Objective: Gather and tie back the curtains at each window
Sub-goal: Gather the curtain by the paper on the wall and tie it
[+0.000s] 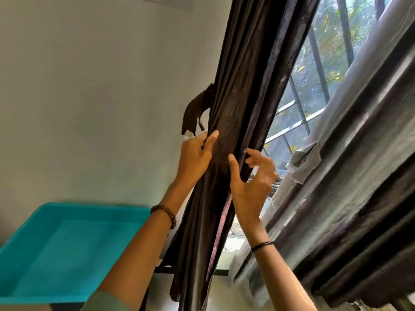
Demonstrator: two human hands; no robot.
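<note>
Lower left: turquoise rectangular plastic tub point(67, 243), tilted in view. Only its flat teal surface shows; contents cannot be made out from here.

Centre: dark brown glossy fabric curtain point(242, 90), bunched into a narrow column of long folds. It hangs at the left edge of the barred glass window point(318, 70), against the pale painted wall point(89, 86). Sheen along the creases, with one purplish edge running down below the hands.

Dark brown fabric tie-back strap point(194, 108) loops out from the curtain's left side. Its white-tipped end touches the fingers of the left hand point(195, 156).

Left grip: clamped on the curtain's left edge, thumb across the front, fingers curled behind. Brown beaded bracelet point(166, 213) on that wrist.

Right hand point(251, 178): thumb pressed to the front of the bunch, fingers curled round the right-hand fold, so this grip is also closed on the curtain, though more loosely. The fingertips are blurred. Thin black thread band point(261, 244) on that wrist.

Right of the window: second grey-brown pleated curtain point(359, 158), hanging loose, with a pale strap lying against it.
</note>
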